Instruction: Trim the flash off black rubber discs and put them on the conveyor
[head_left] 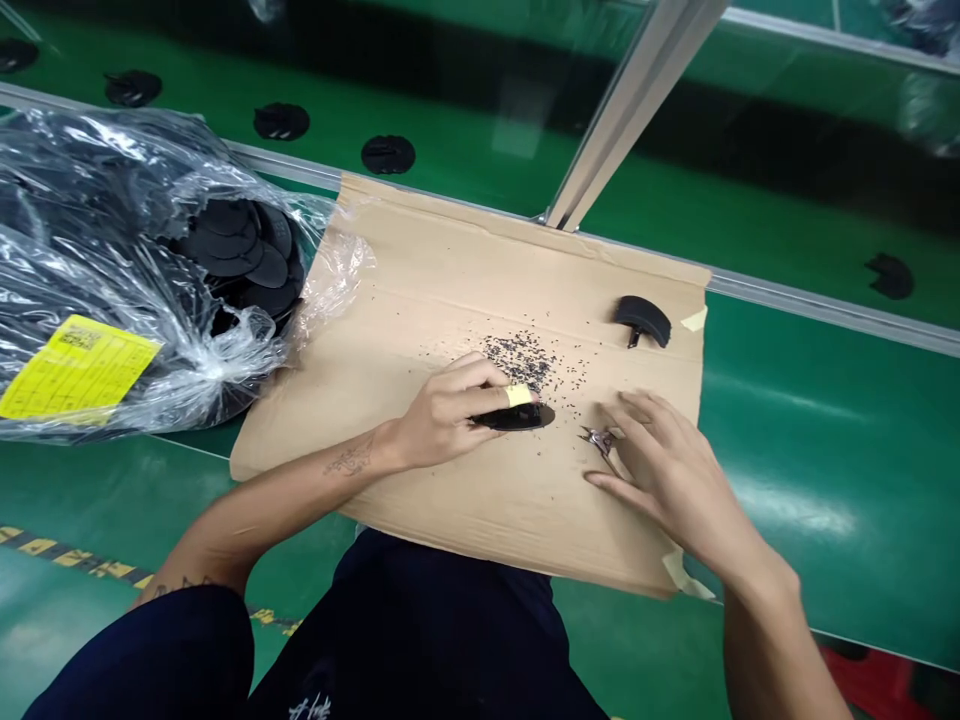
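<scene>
The left hand (pixel 442 415) pinches a flat, round black piece (pixel 519 418) over smooth brown cardboard (pixel 495 510). Apart from it, the right hand (pixel 667 470) spreads its fingers around small metal cutters (pixel 598 440); you cannot tell if they touch. Tiny black bits (pixel 525 355) lie beside the round piece. Farther left, a clear, crinkly plastic bag (pixel 90 220) holds many flat black discs (pixel 236 240).

Through my feed, glossy green floor (pixel 67 490) shows at eight o'clock, crossed by yellow-and-black striped tape (pixel 75 555). The green bench top (pixel 840 450) shines under a white glare near four. I see a metal rail (pixel 825 310) running from ten to three, with a pale metal post (pixel 637 110) leaning at one.
</scene>
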